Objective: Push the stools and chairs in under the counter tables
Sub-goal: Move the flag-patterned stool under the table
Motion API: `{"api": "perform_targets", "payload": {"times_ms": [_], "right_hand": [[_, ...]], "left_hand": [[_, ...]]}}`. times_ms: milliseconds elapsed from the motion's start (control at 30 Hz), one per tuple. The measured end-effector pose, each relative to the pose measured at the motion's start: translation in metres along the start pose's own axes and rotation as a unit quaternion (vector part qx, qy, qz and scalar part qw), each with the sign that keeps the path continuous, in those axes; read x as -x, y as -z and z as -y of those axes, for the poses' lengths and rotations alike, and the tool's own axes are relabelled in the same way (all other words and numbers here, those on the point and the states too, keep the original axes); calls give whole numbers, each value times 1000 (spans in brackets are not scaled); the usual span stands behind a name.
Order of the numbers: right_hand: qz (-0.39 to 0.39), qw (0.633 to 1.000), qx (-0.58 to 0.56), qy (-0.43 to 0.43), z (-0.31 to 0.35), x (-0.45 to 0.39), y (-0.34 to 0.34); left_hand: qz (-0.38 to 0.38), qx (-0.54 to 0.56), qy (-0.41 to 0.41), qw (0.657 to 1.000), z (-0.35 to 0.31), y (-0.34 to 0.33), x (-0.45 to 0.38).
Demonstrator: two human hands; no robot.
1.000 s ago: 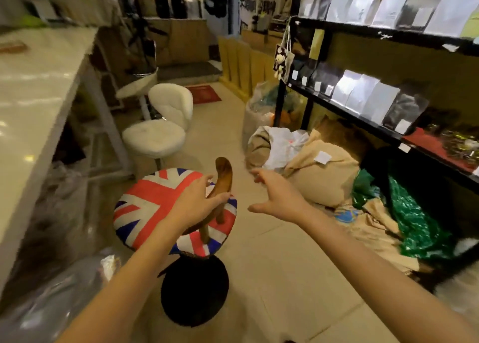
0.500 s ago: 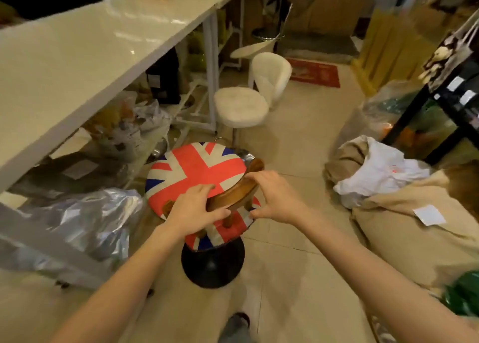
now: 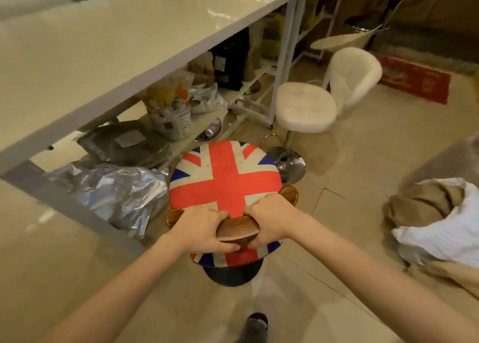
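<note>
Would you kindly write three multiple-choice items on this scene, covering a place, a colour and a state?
1. Where does the flag stool stand?
A. on the counter
B. on the floor beside the counter
C. on the red mat

2. What colour is the padded chair?
A. white
B. black
C. green

3. How are the hands placed?
A. both free
B. one on the stool
C. both gripping the wooden backrest

Answers: B, its seat lies just outside the counter's edge; A, seat and back are white; C, the left hand and right hand close around it.
</note>
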State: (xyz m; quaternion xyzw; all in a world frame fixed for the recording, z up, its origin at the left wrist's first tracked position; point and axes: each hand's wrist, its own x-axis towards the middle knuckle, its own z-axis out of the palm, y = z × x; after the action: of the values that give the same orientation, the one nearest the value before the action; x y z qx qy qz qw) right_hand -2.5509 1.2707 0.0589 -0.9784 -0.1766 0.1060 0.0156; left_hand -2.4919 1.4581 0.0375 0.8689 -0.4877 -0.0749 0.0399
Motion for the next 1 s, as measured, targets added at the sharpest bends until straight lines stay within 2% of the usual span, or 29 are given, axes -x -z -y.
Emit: {"api": "perform_targets", "payload": {"times_ms": [167, 467, 767, 1000], "right_hand": [[-16, 999, 8, 47, -12, -5, -7], [-96, 988, 10, 120, -32, -3, -11], [-111, 981, 22, 159, -58, -17, -10], [-120, 977, 40, 174, -81, -60, -3]], "left_hand": [[-43, -8, -5, 999, -4, 7, -2], [-63, 23, 43, 997, -20, 4, -7], [-124, -32, 82, 988, -23, -6, -25], [-137, -34, 88, 986, 11, 1, -51]]}}
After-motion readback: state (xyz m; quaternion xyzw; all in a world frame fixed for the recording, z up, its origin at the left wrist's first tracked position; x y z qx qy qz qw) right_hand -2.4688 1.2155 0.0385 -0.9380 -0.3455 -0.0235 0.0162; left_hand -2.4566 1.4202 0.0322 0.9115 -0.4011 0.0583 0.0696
